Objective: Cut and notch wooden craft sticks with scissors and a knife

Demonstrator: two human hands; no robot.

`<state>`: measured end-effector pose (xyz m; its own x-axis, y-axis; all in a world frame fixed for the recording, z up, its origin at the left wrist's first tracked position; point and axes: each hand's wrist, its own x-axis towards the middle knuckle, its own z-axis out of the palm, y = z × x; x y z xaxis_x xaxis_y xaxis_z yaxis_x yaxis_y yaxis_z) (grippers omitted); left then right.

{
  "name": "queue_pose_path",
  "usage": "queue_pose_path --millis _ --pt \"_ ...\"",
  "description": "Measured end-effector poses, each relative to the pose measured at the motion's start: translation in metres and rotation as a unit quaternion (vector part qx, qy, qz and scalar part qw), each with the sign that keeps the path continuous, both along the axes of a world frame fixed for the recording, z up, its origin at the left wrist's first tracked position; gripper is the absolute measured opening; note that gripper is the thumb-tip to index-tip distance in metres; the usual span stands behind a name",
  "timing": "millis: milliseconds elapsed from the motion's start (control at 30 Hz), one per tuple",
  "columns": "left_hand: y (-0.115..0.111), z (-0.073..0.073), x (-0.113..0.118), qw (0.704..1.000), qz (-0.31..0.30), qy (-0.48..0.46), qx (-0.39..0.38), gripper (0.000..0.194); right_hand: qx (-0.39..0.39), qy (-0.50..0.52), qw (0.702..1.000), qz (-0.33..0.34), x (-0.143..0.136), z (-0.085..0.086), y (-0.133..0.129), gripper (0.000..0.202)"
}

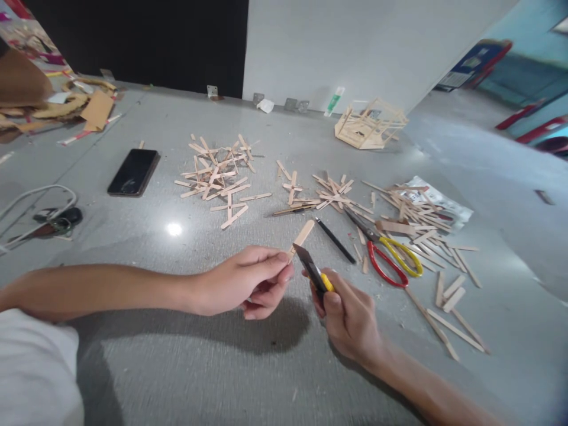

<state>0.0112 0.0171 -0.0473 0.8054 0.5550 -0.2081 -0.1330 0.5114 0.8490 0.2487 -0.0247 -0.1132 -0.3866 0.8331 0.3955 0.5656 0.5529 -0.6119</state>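
Between the thumb and fingers of my left hand [261, 278] is a wooden popsicle stick [304, 232], its rounded end pointing up and away. My right hand [348, 313] is closed around a utility knife [327, 283] with a black and yellow handle. The knife's dark blade is out and lies close beside the stick; whether it touches the wood I cannot tell. Just beyond my hands lies a slim black pen-like tool [336, 241]. To the right of it are scissors [390, 254] with one red and one yellow handle loop, their blades pointing away from me.
Piles of popsicle sticks [213, 177] spread across the grey surface, some joined into crosses. A stick-built frame [366, 127] stands at the back right. A plastic bag [457, 207] lies under sticks at right. A phone [134, 171] and a white cable [39, 189] are at left.
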Motion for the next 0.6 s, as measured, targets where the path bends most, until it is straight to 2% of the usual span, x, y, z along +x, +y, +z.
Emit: queue_pose_path --millis 200,367,500,600 --pt "0.006 0.004 0.001 0.988 0.003 0.125 0.084 0.036 0.001 -0.016 1.000 0.006 -0.004 0.003 0.002 0.027" --pt "0.013 -0.007 0.002 0.978 0.019 0.176 0.109 0.038 -0.002 -0.038 0.999 -0.026 -0.006 0.003 0.004 0.026" --pt "0.018 -0.013 0.002 0.968 0.003 0.199 0.155 0.039 -0.018 -0.044 0.998 -0.038 -0.004 0.000 0.004 0.027" --pt "0.020 -0.012 0.002 0.960 -0.013 0.196 0.199 0.038 -0.019 0.005 0.998 -0.063 -0.005 0.000 0.004 0.027"
